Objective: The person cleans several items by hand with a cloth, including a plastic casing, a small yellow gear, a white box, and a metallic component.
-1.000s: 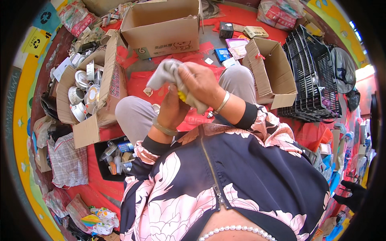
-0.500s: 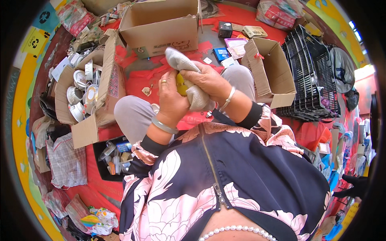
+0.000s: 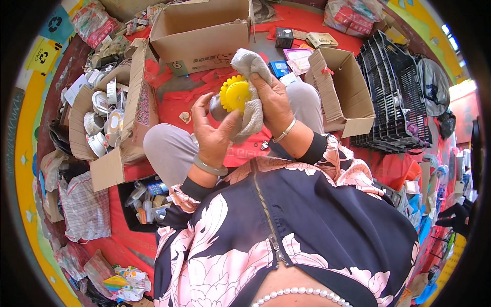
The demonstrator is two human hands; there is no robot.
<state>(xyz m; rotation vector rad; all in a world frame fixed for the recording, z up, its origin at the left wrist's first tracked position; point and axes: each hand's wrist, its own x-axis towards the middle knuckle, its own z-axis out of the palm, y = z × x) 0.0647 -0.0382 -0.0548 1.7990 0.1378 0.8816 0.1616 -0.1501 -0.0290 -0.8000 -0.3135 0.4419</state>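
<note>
My left hand [image 3: 212,134] grips a small round thing with a yellow toothed disc [image 3: 235,93] on its face and a grey body behind it. My right hand [image 3: 272,97] holds a grey cloth [image 3: 249,66] pressed against the right side of the yellow disc. The cloth folds up over the disc and hangs down below my fingers. Both hands are raised over my lap, above my grey trouser legs [image 3: 169,151].
A cardboard box [image 3: 123,128] at my left holds several tape rolls. An open box [image 3: 202,28] stands ahead, another [image 3: 340,92] at my right. Black plastic crates [image 3: 396,97] lie further right. A black tray [image 3: 146,202] of small items sits by my left knee on red floor covering.
The cloth, which covered the thing a second ago, has been drawn aside to the right, and the yellow toothed disc now faces me in full. My hands rose slightly.
</note>
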